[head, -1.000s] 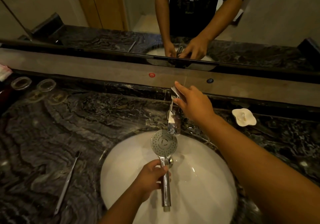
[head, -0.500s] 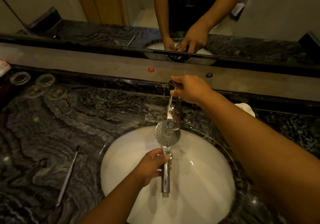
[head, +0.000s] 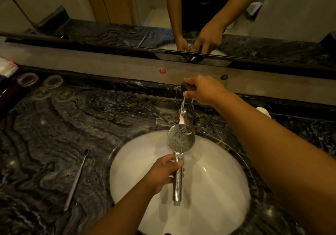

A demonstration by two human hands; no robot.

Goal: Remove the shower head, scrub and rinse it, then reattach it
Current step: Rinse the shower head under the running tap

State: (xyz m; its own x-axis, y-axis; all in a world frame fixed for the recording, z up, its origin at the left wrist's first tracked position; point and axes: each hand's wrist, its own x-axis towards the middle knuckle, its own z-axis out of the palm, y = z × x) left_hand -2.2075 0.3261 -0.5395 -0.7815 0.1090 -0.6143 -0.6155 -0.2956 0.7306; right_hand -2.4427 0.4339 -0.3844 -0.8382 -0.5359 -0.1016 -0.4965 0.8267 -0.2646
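Note:
A chrome shower head (head: 181,141) with a round perforated face is held face up over the white sink basin (head: 218,180). My left hand (head: 161,171) is wrapped around its handle, whose open end points toward me. The round face sits right under the spout of the chrome faucet (head: 185,120). My right hand (head: 201,89) grips the faucet's lever at the top, fingers closed on it. I cannot tell whether water is running.
A toothbrush (head: 77,178) lies on the dark marble counter (head: 72,125) left of the basin. Several clear glass dishes (head: 52,81) stand at the back left. A white soap dish (head: 263,110) peeks out behind my right arm. A mirror runs along the back wall.
My right hand went from touching the faucet lever to closing over its top. My left hand pushed the shower head forward, so its face now lies under the spout.

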